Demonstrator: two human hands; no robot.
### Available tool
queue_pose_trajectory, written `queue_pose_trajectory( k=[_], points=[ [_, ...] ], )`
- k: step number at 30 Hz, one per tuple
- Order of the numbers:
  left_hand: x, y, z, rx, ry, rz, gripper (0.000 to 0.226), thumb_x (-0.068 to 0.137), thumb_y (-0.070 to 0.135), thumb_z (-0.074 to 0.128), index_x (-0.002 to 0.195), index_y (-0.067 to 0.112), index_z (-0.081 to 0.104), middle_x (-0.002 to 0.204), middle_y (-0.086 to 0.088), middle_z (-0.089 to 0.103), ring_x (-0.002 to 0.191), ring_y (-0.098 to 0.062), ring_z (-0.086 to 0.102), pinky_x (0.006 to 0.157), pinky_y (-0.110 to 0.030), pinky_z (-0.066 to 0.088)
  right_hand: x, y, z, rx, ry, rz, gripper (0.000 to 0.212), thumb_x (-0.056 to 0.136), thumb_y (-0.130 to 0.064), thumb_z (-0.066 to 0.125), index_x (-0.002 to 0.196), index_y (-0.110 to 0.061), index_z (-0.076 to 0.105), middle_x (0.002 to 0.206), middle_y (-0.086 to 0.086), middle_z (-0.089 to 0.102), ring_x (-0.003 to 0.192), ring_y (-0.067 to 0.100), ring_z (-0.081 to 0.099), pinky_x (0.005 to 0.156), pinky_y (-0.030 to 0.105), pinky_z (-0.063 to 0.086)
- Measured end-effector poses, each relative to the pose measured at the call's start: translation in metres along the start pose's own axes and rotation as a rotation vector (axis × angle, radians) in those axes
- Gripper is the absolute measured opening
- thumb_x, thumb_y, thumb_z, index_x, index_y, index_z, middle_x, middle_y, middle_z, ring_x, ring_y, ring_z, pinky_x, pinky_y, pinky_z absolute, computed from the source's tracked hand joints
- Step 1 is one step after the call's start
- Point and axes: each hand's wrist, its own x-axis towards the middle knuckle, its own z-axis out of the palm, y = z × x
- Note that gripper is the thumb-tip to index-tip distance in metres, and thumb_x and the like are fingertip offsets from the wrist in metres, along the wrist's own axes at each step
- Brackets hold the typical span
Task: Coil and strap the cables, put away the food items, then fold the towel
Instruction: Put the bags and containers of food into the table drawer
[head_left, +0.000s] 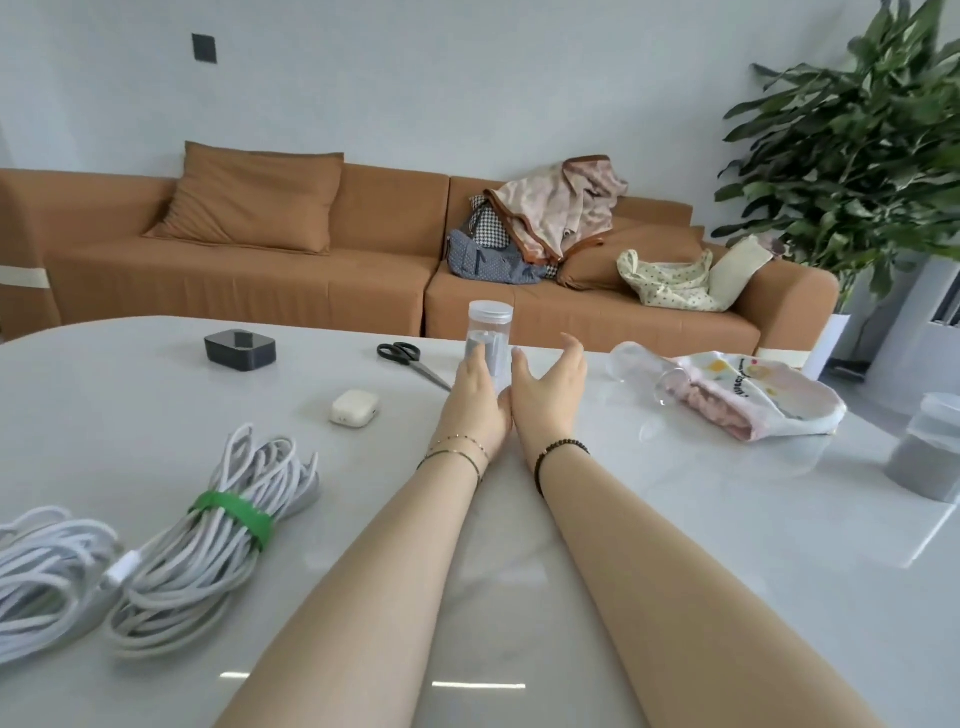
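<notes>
A clear plastic jar (491, 325) with grey contents stands upright at the table's far middle. My left hand (475, 402) holds its lower left side, fingers against the wall. My right hand (550, 387) is spread just right of the jar, thumb close to it, holding nothing. A white cable bundle (208, 561) bound by a green strap (231, 512) lies at the near left. Beside it a second white cable coil (47, 566) shows no strap. A crumpled pink printed towel (753, 400) lies at the right, next to clear plastic packaging (631, 364).
On the grey table (675, 545) are a black box (240, 351), scissors (410, 361) and a white earbud case (355, 409). A grey container (927, 462) with a clear lid stands at the right edge. A brown sofa (311, 270) with bags lies beyond.
</notes>
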Motion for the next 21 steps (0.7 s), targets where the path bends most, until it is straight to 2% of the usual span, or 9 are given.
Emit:
queue_pose_trajectory(
  k=[2,4,7,9,12,14,16,18,21],
  points=[
    [0.015,-0.006,0.008,0.025,0.042,0.02,0.082,0.1,0.024,0.058,0.159,0.008,0.004,0.166,-0.012,0.015,0.152,-0.024,0.019,0.116,-0.026,0.016,0.017,0.013,-0.012,-0.218,0.129,-0.064,0.058,0.089,-0.028,0.066,0.14,-0.013,0.043,0.146,0.005,0.043,0.139,0.026,0.035,0.112,0.035,0.028],
    [0.031,-0.01,0.016,0.034,0.087,0.003,0.093,0.097,0.028,0.065,0.16,0.01,-0.001,0.168,-0.011,0.005,0.155,-0.022,0.009,0.119,-0.025,0.009,0.04,0.032,-0.034,-0.475,0.189,-0.076,0.063,0.087,-0.031,0.068,0.142,-0.016,0.042,0.153,0.005,0.039,0.145,0.028,0.027,0.118,0.043,0.019],
    [0.049,-0.013,0.025,0.03,0.156,0.02,0.098,0.094,0.022,0.069,0.159,0.01,-0.002,0.169,-0.01,-0.001,0.155,-0.021,0.005,0.117,-0.022,0.009,0.073,0.06,-0.068,-0.698,0.149,0.03,0.074,0.084,-0.036,0.074,0.146,-0.022,0.037,0.162,0.007,0.025,0.15,0.034,0.014,0.122,0.05,0.008],
    [0.061,-0.014,0.028,-0.02,0.198,0.037,0.1,0.091,0.015,0.072,0.159,0.011,0.0,0.168,-0.012,0.001,0.155,-0.022,0.007,0.115,-0.02,0.012,0.085,0.07,-0.081,-0.76,0.094,0.084,0.084,0.08,-0.04,0.078,0.149,-0.027,0.032,0.164,0.009,0.019,0.15,0.036,0.012,0.122,0.051,0.008],
    [0.079,-0.023,0.033,-0.078,0.209,-0.014,0.106,0.085,0.011,0.078,0.158,0.009,0.002,0.166,-0.015,0.01,0.152,-0.027,0.019,0.119,-0.028,0.016,0.094,0.076,-0.082,-0.752,0.052,0.119,0.091,0.077,-0.038,0.08,0.151,-0.029,0.028,0.162,0.01,0.021,0.148,0.036,0.019,0.119,0.048,0.017],
    [0.086,-0.027,0.037,-0.098,0.161,-0.105,0.103,0.086,0.015,0.078,0.156,0.01,0.003,0.162,-0.013,0.02,0.144,-0.03,0.034,0.119,-0.036,0.026,0.097,0.079,-0.081,-0.735,0.055,0.125,0.084,0.081,-0.024,0.075,0.151,-0.024,0.028,0.157,0.011,0.028,0.143,0.036,0.026,0.115,0.046,0.023],
    [0.09,-0.027,0.039,-0.095,0.109,-0.203,0.097,0.089,0.019,0.074,0.154,0.011,0.003,0.157,-0.012,0.033,0.134,-0.033,0.046,0.112,-0.041,0.035,0.1,0.081,-0.081,-0.695,0.075,0.158,0.071,0.084,-0.013,0.066,0.147,-0.016,0.034,0.151,0.013,0.036,0.139,0.036,0.032,0.111,0.044,0.028],
    [0.093,-0.029,0.038,-0.074,0.088,-0.261,0.097,0.092,0.023,0.071,0.155,0.011,-0.001,0.15,-0.014,0.044,0.128,-0.035,0.052,0.107,-0.041,0.04,0.099,0.081,-0.083,-0.638,0.057,0.174,0.062,0.084,-0.013,0.064,0.141,-0.011,0.04,0.148,0.013,0.041,0.137,0.036,0.034,0.11,0.043,0.03],
    [0.097,-0.031,0.037,0.012,0.099,-0.32,0.11,0.087,0.035,0.075,0.157,0.014,-0.007,0.142,-0.019,0.052,0.127,-0.038,0.052,0.106,-0.045,0.042,0.096,0.077,-0.084,-0.435,-0.059,0.147,0.071,0.081,-0.024,0.072,0.144,-0.008,0.042,0.144,0.011,0.045,0.134,0.031,0.039,0.107,0.037,0.035]
  ],
)
